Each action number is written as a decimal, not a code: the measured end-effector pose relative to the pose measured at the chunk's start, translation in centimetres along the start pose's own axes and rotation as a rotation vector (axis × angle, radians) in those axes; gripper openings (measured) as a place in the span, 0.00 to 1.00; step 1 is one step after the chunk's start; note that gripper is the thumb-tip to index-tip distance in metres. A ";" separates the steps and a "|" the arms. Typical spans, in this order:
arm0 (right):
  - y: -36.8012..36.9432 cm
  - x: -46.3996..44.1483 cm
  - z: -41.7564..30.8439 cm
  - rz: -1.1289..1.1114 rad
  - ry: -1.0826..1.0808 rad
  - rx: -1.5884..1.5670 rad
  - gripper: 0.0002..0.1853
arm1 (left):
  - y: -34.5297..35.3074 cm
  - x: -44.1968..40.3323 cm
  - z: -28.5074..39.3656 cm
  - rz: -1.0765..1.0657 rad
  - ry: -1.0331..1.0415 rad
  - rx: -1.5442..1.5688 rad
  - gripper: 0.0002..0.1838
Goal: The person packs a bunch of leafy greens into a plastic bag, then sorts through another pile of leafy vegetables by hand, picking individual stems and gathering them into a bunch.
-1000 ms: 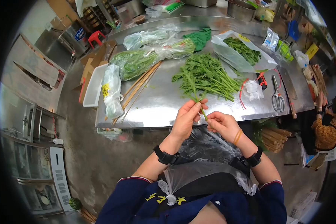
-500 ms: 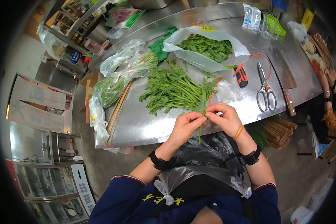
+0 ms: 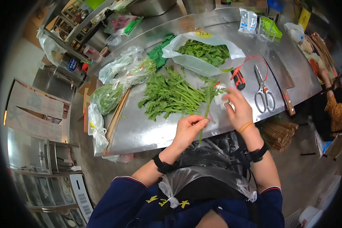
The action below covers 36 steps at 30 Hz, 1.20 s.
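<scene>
My left hand (image 3: pixel 190 131), thumb and fingers pinched together, holds a stalk of leafy greens (image 3: pixel 209 99) near its lower end. The stalk stands roughly upright at the table's near edge, its leafy top pointing away from me. To its right, my right hand (image 3: pixel 240 112) is off the stalk, with thumb and fingers apart and nothing visible between them. A pile of the same leafy greens (image 3: pixel 169 95) lies on the steel table left of the stalk, stems toward the right. Some crumpled white scraps (image 3: pixel 219 99) lie just beyond my right fingers.
Behind the pile is an open plastic bag (image 3: pixel 186 60) of greens. Bagged greens (image 3: pixel 106 95) and thin sticks (image 3: pixel 117 114) lie left. A red-black cutter (image 3: pixel 238 79), scissors (image 3: pixel 263 95) and a cleaver (image 3: pixel 287 98) lie right. Another person's arm (image 3: pixel 325 81) shows at far right.
My right hand has let go of the stalk and moved up and to the right, its fingers spreading. My left hand keeps its pinch on the stalk. The whole view has shifted slightly.
</scene>
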State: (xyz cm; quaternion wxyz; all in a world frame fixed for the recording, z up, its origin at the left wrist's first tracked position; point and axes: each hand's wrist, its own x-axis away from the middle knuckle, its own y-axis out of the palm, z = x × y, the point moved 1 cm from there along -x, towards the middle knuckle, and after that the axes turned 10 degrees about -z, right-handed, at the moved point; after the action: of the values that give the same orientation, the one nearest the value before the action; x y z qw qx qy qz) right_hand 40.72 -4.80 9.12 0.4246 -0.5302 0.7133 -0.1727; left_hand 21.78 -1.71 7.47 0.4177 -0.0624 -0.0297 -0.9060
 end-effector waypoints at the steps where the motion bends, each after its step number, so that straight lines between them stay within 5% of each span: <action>1: 0.1 0.6 -0.3 -0.070 0.102 -0.017 0.14 | -0.2 0.6 -0.4 -0.003 -0.005 0.001 0.09; 6: 2.9 2.7 -3.3 -0.243 0.244 -0.377 0.18 | -1.8 2.9 -1.1 0.083 0.037 -0.035 0.07; 8: 5.5 3.2 -4.5 -0.517 0.383 -1.218 0.15 | -2.5 4.1 -0.6 0.092 0.011 -0.005 0.07; 16: 9.3 1.4 -8.6 -0.611 0.431 -1.123 0.11 | -6.4 7.7 -3.3 0.088 -0.025 0.165 0.07; 18: 9.7 0.3 -7.9 -0.574 0.363 -0.861 0.11 | -7.7 8.3 -3.5 0.495 0.079 0.638 0.08; 20: 10.0 -0.4 -6.7 -0.580 0.403 -0.828 0.10 | -10.3 8.9 -3.5 0.705 0.074 0.743 0.08; 22: 9.0 -3.3 -4.8 -0.392 0.256 -0.068 0.09 | -12.3 8.7 -6.1 0.677 0.063 0.788 0.10; 29: 11.7 -8.1 -2.7 -0.314 0.289 0.256 0.09 | -11.8 7.8 -7.0 0.577 -0.029 0.744 0.13; 31: 12.4 -9.2 -2.5 -0.518 0.396 0.426 0.09 | -12.2 8.0 -7.1 0.562 -0.027 0.740 0.13; 36: 9.9 -9.9 -0.4 -0.493 0.422 0.179 0.09 | -12.2 8.2 -7.3 0.515 -0.005 0.710 0.14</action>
State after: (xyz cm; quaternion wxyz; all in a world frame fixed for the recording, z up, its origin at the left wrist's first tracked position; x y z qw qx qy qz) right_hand 35.12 7.80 6.66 0.2582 -0.5998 0.6178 -0.4381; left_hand 6.61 -0.71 1.32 0.6256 0.0773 -0.3237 -0.7057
